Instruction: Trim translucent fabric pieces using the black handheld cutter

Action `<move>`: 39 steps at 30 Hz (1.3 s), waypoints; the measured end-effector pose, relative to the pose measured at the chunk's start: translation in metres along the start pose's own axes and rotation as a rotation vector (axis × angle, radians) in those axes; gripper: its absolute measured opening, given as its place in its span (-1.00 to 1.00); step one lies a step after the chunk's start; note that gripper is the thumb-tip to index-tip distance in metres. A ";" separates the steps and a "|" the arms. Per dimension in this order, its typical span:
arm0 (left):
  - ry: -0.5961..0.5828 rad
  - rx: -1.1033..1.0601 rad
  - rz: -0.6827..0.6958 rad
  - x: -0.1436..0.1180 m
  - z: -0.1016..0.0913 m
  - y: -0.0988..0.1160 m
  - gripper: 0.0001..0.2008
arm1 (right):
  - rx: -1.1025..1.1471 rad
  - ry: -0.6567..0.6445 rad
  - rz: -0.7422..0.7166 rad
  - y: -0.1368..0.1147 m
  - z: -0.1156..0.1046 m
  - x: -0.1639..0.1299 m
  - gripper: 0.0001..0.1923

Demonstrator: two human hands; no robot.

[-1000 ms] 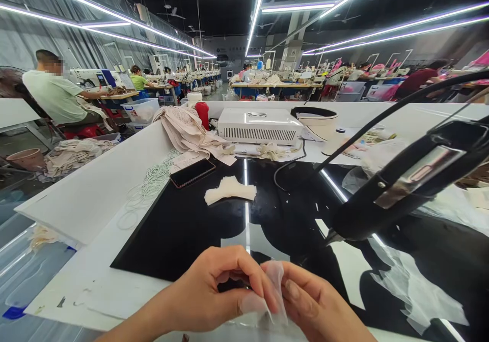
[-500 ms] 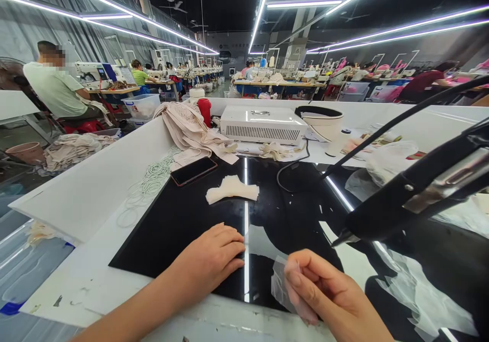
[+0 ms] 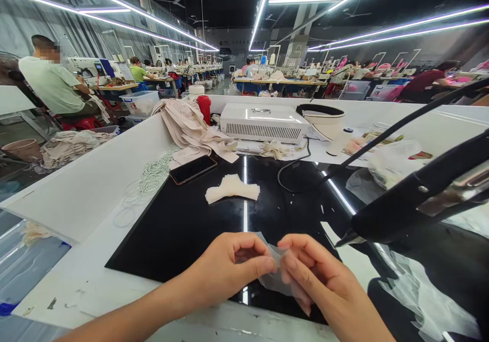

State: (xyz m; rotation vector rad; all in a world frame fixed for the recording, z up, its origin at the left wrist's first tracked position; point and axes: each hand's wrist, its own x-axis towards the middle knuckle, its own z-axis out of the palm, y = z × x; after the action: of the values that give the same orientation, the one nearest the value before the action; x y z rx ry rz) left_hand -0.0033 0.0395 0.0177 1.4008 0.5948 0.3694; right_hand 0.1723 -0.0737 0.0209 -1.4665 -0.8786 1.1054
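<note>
White worktable [image 3: 95,260] with a glossy black mat [image 3: 183,230] covering its middle. On the mat: a phone [image 3: 193,169] face up at the far left corner, a small stack of cream fabric pieces [image 3: 232,188] just past centre, a black cable [image 3: 294,166] looping at the far edge, clear film scraps [image 3: 416,291] on the right. On the bare white part left of the mat: a scatter of white elastic rings [image 3: 147,179]. Along the back: a heap of beige cloth [image 3: 187,125], a red bottle [image 3: 204,109], a white vented box [image 3: 263,122], a bowl-shaped tub [image 3: 323,120], a crumpled plastic bag [image 3: 393,161].
</note>
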 end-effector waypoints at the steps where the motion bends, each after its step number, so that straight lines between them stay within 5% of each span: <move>1: 0.023 -0.010 -0.014 0.002 0.001 0.000 -0.67 | -0.010 0.048 -0.024 0.002 -0.002 0.000 -0.34; 5: 0.078 0.020 -0.042 0.009 -0.002 -0.003 -0.67 | -0.205 0.159 -0.126 0.009 -0.010 0.002 -0.45; 14: 0.165 0.086 -0.031 0.013 -0.013 -0.017 -0.76 | -0.575 0.127 -0.414 0.029 -0.017 0.022 -0.68; 20: 0.265 0.544 0.048 0.005 -0.013 -0.007 -0.94 | -0.674 0.092 -0.480 0.042 -0.019 0.029 -0.69; 28: 0.261 1.228 0.374 0.002 -0.013 -0.027 -0.73 | -0.995 0.064 -0.751 0.048 -0.023 0.036 -0.70; 39: 0.238 1.357 0.380 0.003 -0.011 -0.028 -0.75 | -1.220 0.018 -0.826 0.056 -0.022 0.035 -0.71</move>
State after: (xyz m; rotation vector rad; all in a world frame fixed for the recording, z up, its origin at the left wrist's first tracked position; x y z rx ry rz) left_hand -0.0107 0.0461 -0.0105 2.8227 0.8158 0.4510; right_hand 0.2022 -0.0580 -0.0399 -1.6875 -2.0847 -0.1788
